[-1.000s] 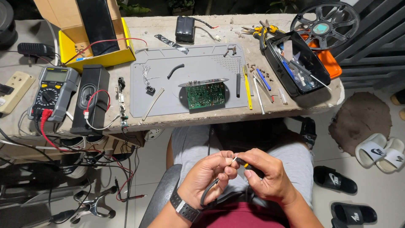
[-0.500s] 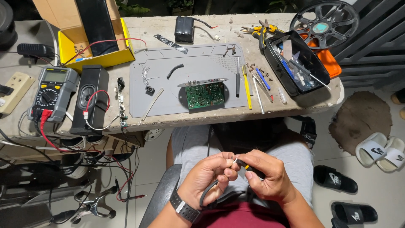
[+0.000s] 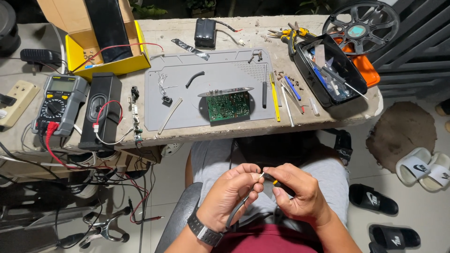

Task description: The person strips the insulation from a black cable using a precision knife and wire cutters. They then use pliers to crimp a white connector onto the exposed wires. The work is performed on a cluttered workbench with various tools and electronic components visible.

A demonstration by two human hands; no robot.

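While both hands' fingers pinch a thin cable [image 3: 240,210], a grey mat [image 3: 213,79] tops the cluttered concrete bench [image 3: 243,33].

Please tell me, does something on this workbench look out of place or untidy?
Yes. Small screws lie loose on the bench beside the grey mat, not in the black parts tray. The circuit board sits bare, out of any case. Both hands work below the bench.
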